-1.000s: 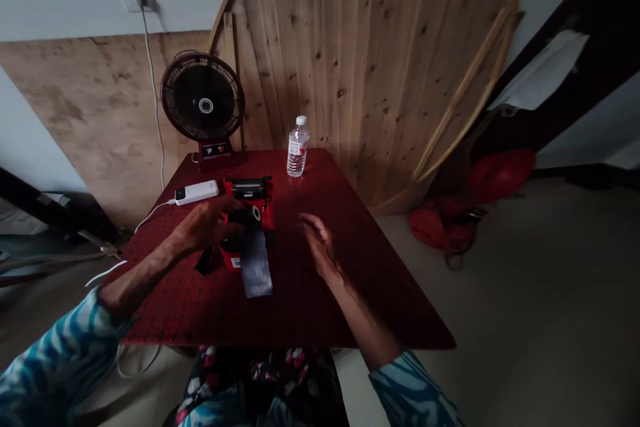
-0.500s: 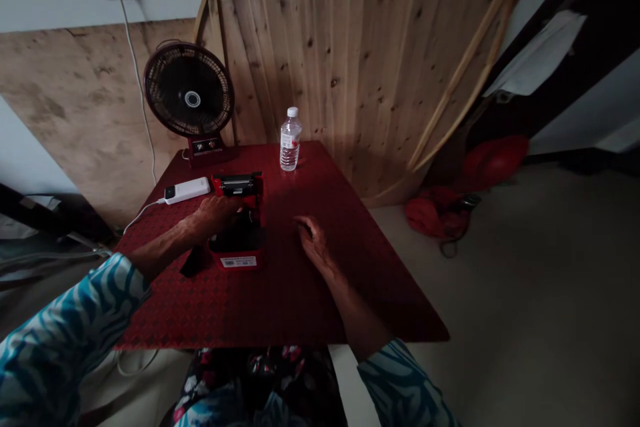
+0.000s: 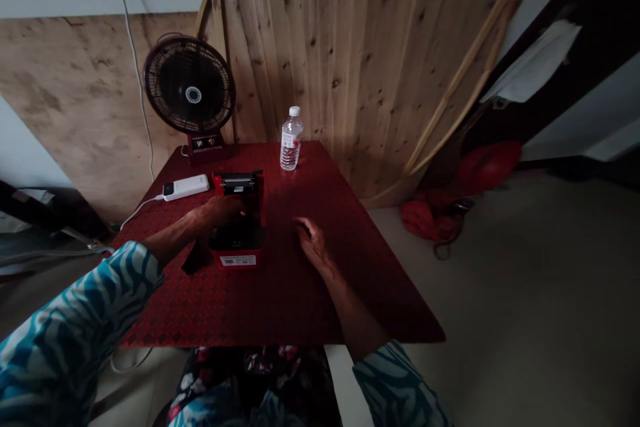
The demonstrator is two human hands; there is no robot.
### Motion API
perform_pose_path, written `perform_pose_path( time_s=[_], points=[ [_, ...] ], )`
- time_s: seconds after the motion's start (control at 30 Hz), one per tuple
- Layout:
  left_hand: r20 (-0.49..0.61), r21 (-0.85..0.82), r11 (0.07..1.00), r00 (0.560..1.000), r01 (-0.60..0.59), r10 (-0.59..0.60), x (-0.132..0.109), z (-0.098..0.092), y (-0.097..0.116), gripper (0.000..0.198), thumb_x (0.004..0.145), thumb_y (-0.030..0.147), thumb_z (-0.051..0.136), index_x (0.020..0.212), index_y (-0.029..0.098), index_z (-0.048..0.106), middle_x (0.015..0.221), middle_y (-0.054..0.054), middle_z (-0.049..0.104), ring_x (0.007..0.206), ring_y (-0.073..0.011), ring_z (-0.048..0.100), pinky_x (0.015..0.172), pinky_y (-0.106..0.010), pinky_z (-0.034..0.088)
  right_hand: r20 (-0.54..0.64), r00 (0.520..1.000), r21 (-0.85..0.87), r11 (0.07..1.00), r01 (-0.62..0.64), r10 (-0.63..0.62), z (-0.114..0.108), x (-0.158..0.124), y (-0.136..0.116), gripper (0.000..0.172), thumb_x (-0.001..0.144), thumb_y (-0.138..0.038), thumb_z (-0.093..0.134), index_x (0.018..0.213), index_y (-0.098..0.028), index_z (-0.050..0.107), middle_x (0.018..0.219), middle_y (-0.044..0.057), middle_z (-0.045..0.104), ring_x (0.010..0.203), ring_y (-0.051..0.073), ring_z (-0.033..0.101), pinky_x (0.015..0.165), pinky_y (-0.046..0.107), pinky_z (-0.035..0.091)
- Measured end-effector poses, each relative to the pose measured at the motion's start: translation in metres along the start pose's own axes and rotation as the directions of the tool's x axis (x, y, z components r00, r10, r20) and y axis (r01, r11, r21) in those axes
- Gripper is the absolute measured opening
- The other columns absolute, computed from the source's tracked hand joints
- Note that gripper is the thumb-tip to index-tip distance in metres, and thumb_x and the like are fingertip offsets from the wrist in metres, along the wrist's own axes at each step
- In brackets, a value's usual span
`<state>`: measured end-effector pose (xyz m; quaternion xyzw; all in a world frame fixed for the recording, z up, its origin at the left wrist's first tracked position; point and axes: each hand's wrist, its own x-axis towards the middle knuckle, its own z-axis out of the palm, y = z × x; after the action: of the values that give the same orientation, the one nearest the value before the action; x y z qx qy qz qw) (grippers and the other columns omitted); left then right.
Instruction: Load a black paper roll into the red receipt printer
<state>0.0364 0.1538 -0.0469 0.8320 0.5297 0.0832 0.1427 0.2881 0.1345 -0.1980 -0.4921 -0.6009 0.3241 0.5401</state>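
Note:
A small red printer stands on the dark red table with its lid tipped up at the back. My left hand reaches over its open black compartment, fingers curled down into it; what they hold is hidden. My right hand rests on the table to the right of the printer, fingers loosely bent and apart, holding nothing. A small black piece lies by the printer's left side, under my left forearm.
A white power bank with a cable lies at the back left. Behind it stands a black fan, and a water bottle is at the back edge. A round wooden board leans on the wall. Red cloth lies on the floor.
A second ago my left hand held a roll with a grey strip hanging over the printer's front. The strip is gone from sight and the hand now sits in the compartment. My right hand lowered onto the table.

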Motion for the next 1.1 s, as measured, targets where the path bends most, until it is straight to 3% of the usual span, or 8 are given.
perform_pose_path(
  time_s=[0.17,0.27,0.33,0.57,0.77,0.87,1.0,1.1],
  points=[
    [0.002,-0.146,0.989,1.0,0.017,-0.017,-0.05,-0.018,0.005,0.037,0.094,0.038,0.052,0.121,0.025,0.073,0.109,-0.006,0.078,0.09,-0.025,0.074,0.085,-0.036,0.057,0.008,1.0,-0.002,1.0,-0.007,0.007,-0.002,-0.001,-0.003,0.026,0.078,-0.037,0.05,0.091,-0.027,0.071,0.099,0.005,0.076,0.1,0.024,0.07,0.099,0.044,0.05],
    [-0.019,-0.247,0.968,0.999,0.034,-0.04,-0.084,-0.016,0.01,0.051,0.089,0.055,0.058,0.128,0.025,0.069,0.115,-0.007,0.077,0.098,-0.0289,0.073,0.086,-0.037,0.057,0.035,0.999,-0.008,1.0,0.016,-0.016,-0.003,-0.001,-0.004,0.027,0.078,-0.035,0.05,0.09,-0.027,0.072,0.099,0.005,0.077,0.099,0.024,0.07,0.098,0.043,0.051],
    [-0.068,-0.244,0.97,0.998,-0.011,-0.005,-0.095,-0.007,0.013,0.053,0.084,0.055,0.064,0.126,0.023,0.07,0.118,-0.009,0.076,0.105,-0.0304,0.072,0.092,-0.038,0.056,0.029,1.0,-0.02,1.0,0.009,-0.008,-0.003,-0.001,-0.004,0.028,0.078,-0.035,0.05,0.091,-0.026,0.072,0.1,0.005,0.077,0.098,0.024,0.07,0.097,0.043,0.051],
    [-0.271,-0.11,0.984,0.957,-0.137,0.103,-0.088,0.014,0.012,0.029,0.096,0.032,0.051,0.101,0.022,0.077,0.1,-0.007,0.078,0.093,-0.0217,0.072,0.089,-0.035,0.055,0.02,1.0,-0.017,1.0,0.004,-0.003,-0.003,-0.001,-0.001,0.028,0.08,-0.035,0.05,0.092,-0.024,0.072,0.099,0.006,0.077,0.098,0.024,0.071,0.095,0.042,0.053],
    [-0.354,0.168,0.943,0.876,-0.286,0.328,-0.098,0.028,0.005,0.023,0.098,0.032,0.055,0.107,0.02,0.073,0.103,-0.008,0.076,0.095,-0.0248,0.07,0.087,-0.042,0.05,-0.007,0.998,0.056,0.997,-0.057,0.057,-0.003,-0.002,0.0,0.029,0.082,-0.041,0.056,0.103,-0.025,0.07,0.108,0.007,0.075,0.106,0.026,0.069,0.1,0.045,0.051],
    [-0.386,0.21,0.93,0.849,-0.301,0.362,-0.103,0.037,0.005,0.023,0.1,0.032,0.054,0.109,0.019,0.071,0.105,-0.008,0.076,0.094,-0.0235,0.069,0.086,-0.041,0.048,0.004,0.995,0.165,0.982,-0.095,0.096,0.011,0.013,-0.019,0.041,0.085,-0.052,0.058,0.116,-0.027,0.067,0.117,0.007,0.073,0.113,0.026,0.067,0.105,0.047,0.048],
    [-0.406,0.259,0.912,0.822,-0.317,0.4,-0.105,0.041,0.004,0.023,0.101,0.03,0.051,0.102,0.019,0.071,0.11,-0.008,0.076,0.092,-0.0218,0.068,0.087,-0.04,0.045,0.108,0.992,0.295,0.951,-0.088,0.058,0.041,0.057,-0.061,0.057,0.085,-0.066,0.056,0.131,-0.033,0.061,0.14,0.004,0.062,0.125,0.026,0.06,0.11,0.049,0.044],
    [-0.414,0.264,0.911,0.815,-0.318,0.405,-0.107,0.042,0.005,0.023,0.102,0.029,0.05,0.102,0.02,0.071,0.111,-0.008,0.076,0.092,-0.0211,0.068,0.086,-0.039,0.044,0.135,0.988,0.299,0.948,-0.113,0.075,0.059,0.078,-0.082,0.062,0.082,-0.073,0.054,0.128,-0.032,0.064,0.148,0.003,0.056,0.136,0.029,0.051,0.112,0.051,0.041]
  ],
)
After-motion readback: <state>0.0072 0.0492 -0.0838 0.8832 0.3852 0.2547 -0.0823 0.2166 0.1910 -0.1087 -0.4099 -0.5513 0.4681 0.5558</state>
